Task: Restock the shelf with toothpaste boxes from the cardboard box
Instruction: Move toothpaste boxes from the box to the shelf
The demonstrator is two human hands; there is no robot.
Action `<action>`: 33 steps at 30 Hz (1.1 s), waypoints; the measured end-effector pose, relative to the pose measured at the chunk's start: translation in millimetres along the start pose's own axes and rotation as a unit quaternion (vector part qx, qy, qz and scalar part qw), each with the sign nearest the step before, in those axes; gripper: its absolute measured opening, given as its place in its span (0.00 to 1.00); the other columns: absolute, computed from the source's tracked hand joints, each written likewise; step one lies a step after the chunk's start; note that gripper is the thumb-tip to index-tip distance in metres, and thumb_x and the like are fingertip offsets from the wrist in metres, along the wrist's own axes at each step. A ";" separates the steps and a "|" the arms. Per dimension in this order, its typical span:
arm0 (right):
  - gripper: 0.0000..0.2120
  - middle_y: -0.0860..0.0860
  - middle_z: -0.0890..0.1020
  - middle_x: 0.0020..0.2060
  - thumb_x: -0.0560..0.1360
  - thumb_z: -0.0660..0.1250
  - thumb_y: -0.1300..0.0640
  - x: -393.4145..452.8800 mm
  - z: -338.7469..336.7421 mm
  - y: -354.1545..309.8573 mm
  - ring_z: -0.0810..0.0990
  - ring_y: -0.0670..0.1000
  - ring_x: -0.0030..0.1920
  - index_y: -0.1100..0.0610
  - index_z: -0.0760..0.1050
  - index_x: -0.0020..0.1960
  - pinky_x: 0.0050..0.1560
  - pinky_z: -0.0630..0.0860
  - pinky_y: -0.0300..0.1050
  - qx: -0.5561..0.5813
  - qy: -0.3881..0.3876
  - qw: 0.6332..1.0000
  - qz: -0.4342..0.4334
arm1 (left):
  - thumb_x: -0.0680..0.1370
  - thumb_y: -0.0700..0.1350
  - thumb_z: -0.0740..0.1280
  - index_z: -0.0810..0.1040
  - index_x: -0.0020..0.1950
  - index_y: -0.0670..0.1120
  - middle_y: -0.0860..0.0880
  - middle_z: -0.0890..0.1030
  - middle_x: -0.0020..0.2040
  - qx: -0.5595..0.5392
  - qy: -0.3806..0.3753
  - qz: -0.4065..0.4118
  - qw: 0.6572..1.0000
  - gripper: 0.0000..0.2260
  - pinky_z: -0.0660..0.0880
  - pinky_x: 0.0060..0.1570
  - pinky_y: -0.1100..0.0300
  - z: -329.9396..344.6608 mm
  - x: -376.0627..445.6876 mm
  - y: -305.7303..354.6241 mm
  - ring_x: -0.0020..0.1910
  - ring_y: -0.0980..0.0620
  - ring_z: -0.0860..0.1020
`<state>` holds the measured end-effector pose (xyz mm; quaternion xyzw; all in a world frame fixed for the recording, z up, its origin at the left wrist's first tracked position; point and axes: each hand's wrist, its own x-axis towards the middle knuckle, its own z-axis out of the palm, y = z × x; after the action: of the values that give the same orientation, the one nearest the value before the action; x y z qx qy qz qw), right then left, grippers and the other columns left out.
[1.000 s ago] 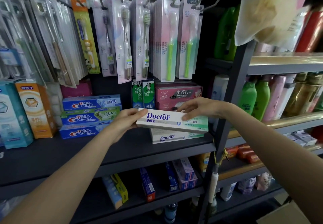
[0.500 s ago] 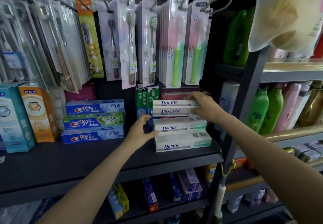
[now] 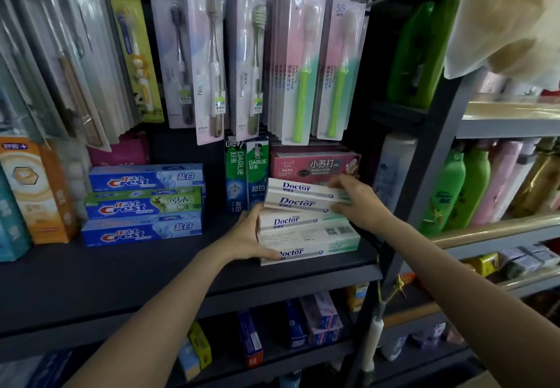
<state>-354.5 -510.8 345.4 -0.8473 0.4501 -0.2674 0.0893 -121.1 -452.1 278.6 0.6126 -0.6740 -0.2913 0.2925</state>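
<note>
Squaring Doctor boxes (image 3: 306,221) at shelf (image 3: 151,269) right end: left hand (image 3: 247,240) flat against stack end, right hand (image 3: 356,202) grips top boxes; light, crushable card, hold ends.

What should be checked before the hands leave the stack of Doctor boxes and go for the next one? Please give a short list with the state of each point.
1. Doctor stack rests fully on the shelf: ok, the bottom box sits behind the front edge.
2. Boxes are aligned: not ok, the upper boxes sit further back and shifted compared with the lower ones.
3. Left hand steadies the left end of the lower boxes: ok.
4. Right hand grips the right end of the upper boxes: ok.
5. Neighbouring Darlie boxes are upright: ok.
6. Cardboard box within reach: cannot tell, it is out of view.
</note>
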 end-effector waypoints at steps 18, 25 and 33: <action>0.13 0.56 0.78 0.56 0.70 0.71 0.67 34.4 14.7 13.3 0.75 0.54 0.59 0.56 0.70 0.49 0.61 0.68 0.44 -0.012 -0.098 0.995 0.023 | 0.64 0.43 0.78 0.59 0.62 0.66 0.56 0.67 0.65 -0.015 -0.108 -0.064 0.992 0.38 0.65 0.66 0.59 -82.5 -79.6 -38.2 0.65 0.54 0.66; 0.11 0.56 0.77 0.55 0.73 0.65 0.69 18.6 55.7 25.8 0.75 0.56 0.55 0.55 0.70 0.50 0.53 0.71 0.45 -0.055 -0.107 0.990 0.079 | 0.64 0.50 0.78 0.56 0.64 0.62 0.55 0.61 0.66 0.059 -0.043 -0.062 0.995 0.38 0.63 0.66 0.57 -81.7 -86.1 -41.0 0.65 0.54 0.62; 0.25 0.54 0.72 0.66 0.75 0.66 0.49 12.8 44.9 -57.4 0.69 0.53 0.66 0.56 0.66 0.69 0.67 0.66 0.46 -0.039 -0.195 0.973 -0.113 | 0.70 0.44 0.73 0.69 0.53 0.53 0.53 0.71 0.57 0.132 0.107 -0.005 0.986 0.17 0.67 0.56 0.60 -79.8 -71.4 -30.5 0.58 0.54 0.69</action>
<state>-283.7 -491.9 334.9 -0.9313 0.3356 -0.0874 0.1113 -35.6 -386.1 305.6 0.6766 -0.6684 -0.1344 0.2782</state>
